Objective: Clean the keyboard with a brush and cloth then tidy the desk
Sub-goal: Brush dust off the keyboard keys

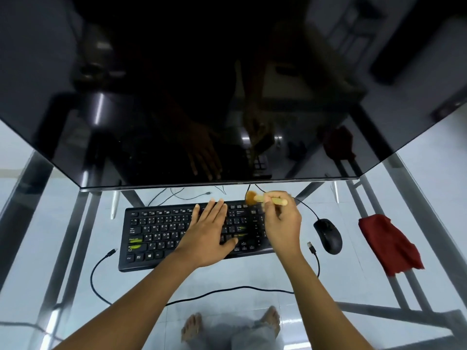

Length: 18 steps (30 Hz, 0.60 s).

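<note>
A black keyboard [156, 233] lies on the glass desk [252, 271] below the monitor. My left hand [209, 233] rests flat on the keys at the middle of the keyboard, fingers apart. My right hand [283, 223] grips a small wooden-handled brush [262, 198] over the keyboard's far right corner; its orange-brown bristles point left and sit at the top edge of the number pad. A red cloth [389, 243] lies crumpled on the desk at the right, apart from both hands.
A large dark monitor [202, 97] fills the upper view. A black wired mouse [328, 236] sits between keyboard and cloth. A loose black cable [227, 291] loops across the desk's front. Metal frame bars and my bare feet show through the glass.
</note>
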### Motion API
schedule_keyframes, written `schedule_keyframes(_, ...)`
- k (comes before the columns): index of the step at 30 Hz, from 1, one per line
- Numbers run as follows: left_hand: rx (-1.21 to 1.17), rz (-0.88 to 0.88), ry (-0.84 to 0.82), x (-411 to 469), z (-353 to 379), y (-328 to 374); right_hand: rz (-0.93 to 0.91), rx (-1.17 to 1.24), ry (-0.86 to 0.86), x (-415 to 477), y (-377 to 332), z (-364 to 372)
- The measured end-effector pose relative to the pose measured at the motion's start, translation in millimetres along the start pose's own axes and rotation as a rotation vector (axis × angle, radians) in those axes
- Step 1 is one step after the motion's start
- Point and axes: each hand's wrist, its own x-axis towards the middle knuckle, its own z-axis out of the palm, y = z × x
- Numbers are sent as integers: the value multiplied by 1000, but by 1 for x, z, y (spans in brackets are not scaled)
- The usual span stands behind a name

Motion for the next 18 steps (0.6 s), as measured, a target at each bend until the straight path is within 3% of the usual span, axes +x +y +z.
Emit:
schedule_keyframes(3,38,22,3,-4,0,-6,-30,-58,-134,-8,-6,8)
schedule_keyframes(6,81,24,10,-11,0,-10,-1,-48,-17,-10,-6,8)
schedule_keyframes(10,112,16,14,-20,-3,-20,-45,-75,-221,-16,-10,14)
schedule_keyframes(13,116,13,-4,-26,-4,-25,-19,-90,-74,-17,-15,13)
schedule_keyframes(18,115,15,-1,-32,-6,-31,-167,-102,-344,-26,-23,18)
